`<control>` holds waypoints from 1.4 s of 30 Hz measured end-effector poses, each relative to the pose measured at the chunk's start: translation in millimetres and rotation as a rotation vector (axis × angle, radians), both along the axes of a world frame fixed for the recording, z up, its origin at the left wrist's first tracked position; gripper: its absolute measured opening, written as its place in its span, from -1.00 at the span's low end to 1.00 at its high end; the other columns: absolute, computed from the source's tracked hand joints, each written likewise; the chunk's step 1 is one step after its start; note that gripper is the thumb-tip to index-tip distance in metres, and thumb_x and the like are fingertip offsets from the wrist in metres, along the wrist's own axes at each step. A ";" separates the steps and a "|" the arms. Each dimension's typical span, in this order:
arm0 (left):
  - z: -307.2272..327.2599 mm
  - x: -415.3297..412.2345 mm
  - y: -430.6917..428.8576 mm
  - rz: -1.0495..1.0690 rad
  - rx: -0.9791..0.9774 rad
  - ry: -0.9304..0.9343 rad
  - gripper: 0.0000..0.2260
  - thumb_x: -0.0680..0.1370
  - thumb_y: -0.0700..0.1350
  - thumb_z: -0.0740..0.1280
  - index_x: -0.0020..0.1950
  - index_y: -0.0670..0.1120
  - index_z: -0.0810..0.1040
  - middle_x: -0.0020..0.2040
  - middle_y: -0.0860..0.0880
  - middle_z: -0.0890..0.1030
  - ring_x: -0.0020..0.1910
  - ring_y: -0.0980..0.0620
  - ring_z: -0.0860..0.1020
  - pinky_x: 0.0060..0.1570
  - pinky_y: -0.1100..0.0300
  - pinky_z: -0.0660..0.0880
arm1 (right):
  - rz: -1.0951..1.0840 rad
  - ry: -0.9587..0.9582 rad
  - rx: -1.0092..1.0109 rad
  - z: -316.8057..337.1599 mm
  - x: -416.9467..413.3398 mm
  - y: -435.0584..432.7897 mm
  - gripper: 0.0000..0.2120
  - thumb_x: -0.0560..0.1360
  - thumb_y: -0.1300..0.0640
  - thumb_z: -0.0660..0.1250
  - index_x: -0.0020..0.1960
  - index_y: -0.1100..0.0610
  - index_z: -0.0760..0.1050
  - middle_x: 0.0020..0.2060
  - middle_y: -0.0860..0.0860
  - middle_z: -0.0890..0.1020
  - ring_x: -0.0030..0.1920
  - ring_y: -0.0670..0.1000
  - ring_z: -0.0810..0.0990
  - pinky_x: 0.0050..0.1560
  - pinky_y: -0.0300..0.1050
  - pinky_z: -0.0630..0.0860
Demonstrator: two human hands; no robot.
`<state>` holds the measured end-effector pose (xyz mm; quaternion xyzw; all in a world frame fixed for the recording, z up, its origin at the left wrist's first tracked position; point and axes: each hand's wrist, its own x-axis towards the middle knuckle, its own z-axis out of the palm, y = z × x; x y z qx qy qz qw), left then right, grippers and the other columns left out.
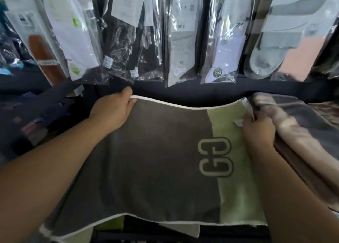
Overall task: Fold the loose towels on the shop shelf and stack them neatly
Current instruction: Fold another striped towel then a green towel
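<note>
And there was the grey-and-green towel (pixel 156 160), stretched out flat between both hands, its white-trimmed far edge sagging in the middle just below the hanging sock packets (pixel 179 41). The left hand (pixel 111 109) pinched the far left corner, fingers curled round the hem, while the right hand (pixel 258 131) gripped the far right edge on the green band. Just right of it lay another towel (pixel 297 121), brown and grey, rumpled and blurred.
</note>
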<state>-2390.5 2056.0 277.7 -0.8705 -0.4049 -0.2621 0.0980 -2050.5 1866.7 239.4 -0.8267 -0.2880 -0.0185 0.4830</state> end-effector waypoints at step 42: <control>-66.0 -82.5 2.8 0.480 -0.748 -0.015 -0.71 0.45 0.06 0.53 -0.14 -0.06 0.48 -0.04 -0.13 0.61 -0.12 -0.07 0.54 -0.26 0.14 0.37 | 0.710 -0.779 -0.678 -63.7 -120.3 57.5 -0.43 0.62 -0.04 0.07 0.62 -0.15 0.09 0.62 0.13 0.13 0.58 0.27 0.12 0.53 0.34 0.07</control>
